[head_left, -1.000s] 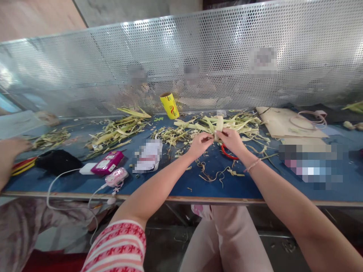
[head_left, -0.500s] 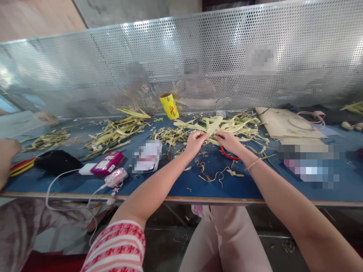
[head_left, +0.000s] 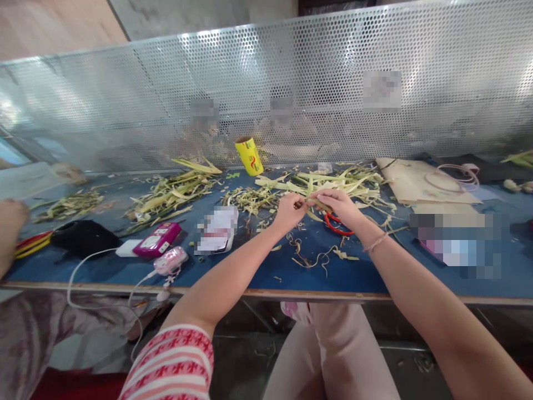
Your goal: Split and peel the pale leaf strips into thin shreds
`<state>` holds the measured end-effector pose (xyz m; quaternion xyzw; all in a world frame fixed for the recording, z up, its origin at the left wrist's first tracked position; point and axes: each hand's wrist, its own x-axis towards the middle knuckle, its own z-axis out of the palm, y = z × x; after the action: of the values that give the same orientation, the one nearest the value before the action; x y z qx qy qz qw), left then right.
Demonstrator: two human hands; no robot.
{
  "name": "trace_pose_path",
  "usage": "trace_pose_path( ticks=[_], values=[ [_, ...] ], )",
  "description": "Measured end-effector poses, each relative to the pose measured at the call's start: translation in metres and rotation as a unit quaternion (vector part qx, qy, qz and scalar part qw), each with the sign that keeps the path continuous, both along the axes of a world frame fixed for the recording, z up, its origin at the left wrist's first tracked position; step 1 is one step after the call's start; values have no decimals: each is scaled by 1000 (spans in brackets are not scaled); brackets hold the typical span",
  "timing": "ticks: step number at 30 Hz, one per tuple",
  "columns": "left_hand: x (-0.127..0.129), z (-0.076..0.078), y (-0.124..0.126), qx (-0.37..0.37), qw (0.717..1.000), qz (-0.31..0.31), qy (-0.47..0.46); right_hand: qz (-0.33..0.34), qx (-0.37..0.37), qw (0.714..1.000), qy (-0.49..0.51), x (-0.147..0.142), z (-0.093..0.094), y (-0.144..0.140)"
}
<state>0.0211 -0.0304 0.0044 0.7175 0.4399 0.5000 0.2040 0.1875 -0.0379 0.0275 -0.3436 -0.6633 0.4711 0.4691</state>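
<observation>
I see my left hand point(head_left: 290, 210) curled nearly closed, thumb and fingertips pinching one end of a narrow pale-green leaf strip point(head_left: 313, 201). My right hand point(head_left: 336, 203) is closed on the other end of the same strip, fingers folded over it, knuckles up. The two hands are almost touching, and the strip bridges the small gap between them, held just above the blue tabletop point(head_left: 258, 266), in front of the heap of leaves point(head_left: 345, 180).

The strip looks flat, fibrous and ribbon-like, matte, with a yellowish tinge. The heap behind it is a loose tangle of long, blade-shaped pieces of the same stuff, some curled. Thin curly shavings point(head_left: 310, 256) lie on the table nearer to me. A glossy red ring point(head_left: 338, 228) rests flat just under my right wrist. A thin cord bracelet point(head_left: 377, 241) circles that wrist.

Further left lie a smooth magenta box point(head_left: 157, 239) and a small pink rounded device point(head_left: 171, 260) with a white cable point(head_left: 89, 272). A yellow cylinder point(head_left: 249, 155) leans against the perforated metal screen point(head_left: 266, 89). Another person's hand point(head_left: 10, 219) shows at the far left edge.
</observation>
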Motion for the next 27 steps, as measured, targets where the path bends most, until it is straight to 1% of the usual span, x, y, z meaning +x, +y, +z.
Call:
trace_pose_path(
  ticks=[3,6,8,11,13,16,19,21,24,25,27],
  values=[
    [0,-3,2,34,998,-24,46,45,-74,994,62,0,-1,0],
    [0,-4,1,35,996,-41,77,35,-107,991,68,-1,-3,1],
    [1,-6,1,2,997,-55,52,19,-107,992,57,-3,-5,2],
    [1,-9,2,-69,993,-95,-32,9,-110,993,43,-7,-6,4],
    [2,-11,4,-100,989,-96,-60,3,-113,993,35,-9,-7,5],
    [1,-11,6,-102,993,-52,-37,-23,-86,996,9,-11,-9,6],
    [0,-8,4,-51,998,-29,14,-84,-24,994,-61,-9,-11,7],
    [0,-6,1,-14,999,-20,39,-139,28,982,-127,-8,-10,6],
    [0,-4,-2,14,998,-15,59,-214,102,945,-223,-7,-8,4],
    [0,-4,-2,19,998,-14,63,-225,110,936,-248,-6,-7,3],
    [1,-3,-2,27,997,-15,69,-220,90,930,-280,-6,-7,3]
  ],
)
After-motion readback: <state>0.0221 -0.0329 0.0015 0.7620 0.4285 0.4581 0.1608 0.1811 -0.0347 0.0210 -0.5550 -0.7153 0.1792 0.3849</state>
